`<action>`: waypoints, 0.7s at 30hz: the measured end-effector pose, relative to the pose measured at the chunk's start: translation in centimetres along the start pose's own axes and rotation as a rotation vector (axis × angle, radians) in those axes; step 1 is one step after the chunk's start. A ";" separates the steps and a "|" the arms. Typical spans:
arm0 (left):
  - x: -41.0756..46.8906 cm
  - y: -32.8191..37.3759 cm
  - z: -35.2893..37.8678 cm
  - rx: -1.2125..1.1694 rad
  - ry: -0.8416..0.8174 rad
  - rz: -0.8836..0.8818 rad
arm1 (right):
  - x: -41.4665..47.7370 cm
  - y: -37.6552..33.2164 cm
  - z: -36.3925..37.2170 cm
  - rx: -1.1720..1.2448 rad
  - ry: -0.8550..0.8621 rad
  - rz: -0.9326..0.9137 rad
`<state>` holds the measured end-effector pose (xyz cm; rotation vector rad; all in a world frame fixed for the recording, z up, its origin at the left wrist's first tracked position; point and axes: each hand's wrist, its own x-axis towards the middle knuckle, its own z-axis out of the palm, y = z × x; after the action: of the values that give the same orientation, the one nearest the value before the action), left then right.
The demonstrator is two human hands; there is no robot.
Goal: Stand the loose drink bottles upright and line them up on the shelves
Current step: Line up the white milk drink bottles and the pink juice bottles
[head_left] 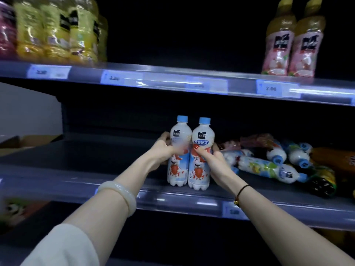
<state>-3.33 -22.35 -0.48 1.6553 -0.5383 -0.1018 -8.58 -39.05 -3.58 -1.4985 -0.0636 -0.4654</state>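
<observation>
Two white milk-drink bottles with blue caps stand upright side by side near the front of the middle shelf (115,181). My left hand (163,148) grips the left bottle (177,169) round its middle. My right hand (209,156) grips the right bottle (199,169) from its right side, thumb across the label. To the right, a heap of loose bottles (269,167) lies on its side on the same shelf, white ones with blue caps mixed with darker and orange ones.
The upper shelf (172,77) carries yellow juice bottles (57,29) at the left and two pink-labelled bottles (292,41) at the right, all upright. Price tags run along both shelf edges. A cardboard box (28,141) sits at the far left.
</observation>
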 end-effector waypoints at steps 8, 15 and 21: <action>0.6 -3.2 -13.2 -0.001 0.059 -0.018 | 2.6 3.1 13.5 0.023 -0.008 -0.019; 0.2 -5.1 -22.0 -0.011 0.100 -0.034 | 4.4 4.8 22.8 0.032 -0.070 0.051; 0.9 -6.2 -25.6 0.012 0.157 -0.004 | 6.3 5.4 26.6 0.006 -0.100 0.068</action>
<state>8.66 1.11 -1.92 1.6600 -0.4169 0.0290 5.42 -14.95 -4.32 -1.5131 -0.0922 -0.3346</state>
